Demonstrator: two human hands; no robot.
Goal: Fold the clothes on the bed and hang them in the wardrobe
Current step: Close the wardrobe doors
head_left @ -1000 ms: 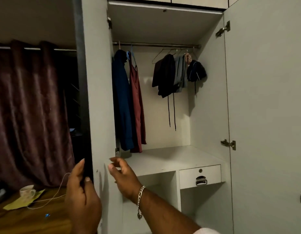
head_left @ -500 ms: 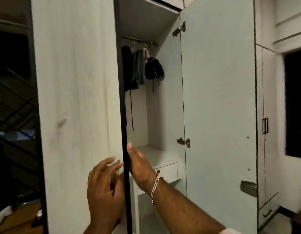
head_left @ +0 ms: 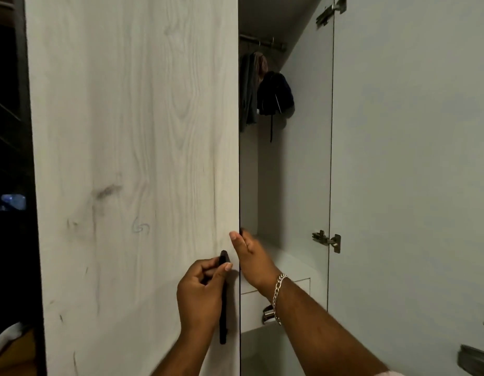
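Two doors: left door [head_left: 132, 172] hides most clothes [head_left: 265, 90] (at 12 o'clock); left hand [head_left: 201, 291] grips handle [head_left: 223, 316], right hand [head_left: 249, 253] clasps its edge.

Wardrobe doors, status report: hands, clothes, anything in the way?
Left hand grips black door handle. Right hand holds left door edge. Clothes hang on rail; right door open. Nothing blocking.
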